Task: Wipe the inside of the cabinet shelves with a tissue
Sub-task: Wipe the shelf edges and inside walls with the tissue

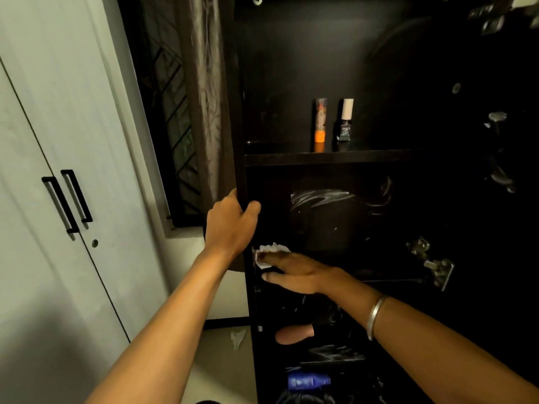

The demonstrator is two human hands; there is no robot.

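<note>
Fingers of the right hand [294,272] lie flat and straight on a crumpled white tissue [269,253], pressing it onto the middle shelf at the left front corner of the dark cabinet [320,39]; the grip is spread, not curled round the paper. A metal bangle [376,316] sits on that wrist. The left hand [233,223] clasps the cabinet's left side panel [240,170], thumb curled over the front edge and fingers behind it. On the upper shelf [335,158] stand an orange-based tube [320,125] and a small bottle with a pale cap [345,121], just beside each other (both upright). Lower down, a blue bottle [309,381] lies among dark clutter. A scrap of tissue [237,338] rests on the floor near the cabinet's foot. White wardrobe doors [58,141] with black handles stand to the left.
</note>
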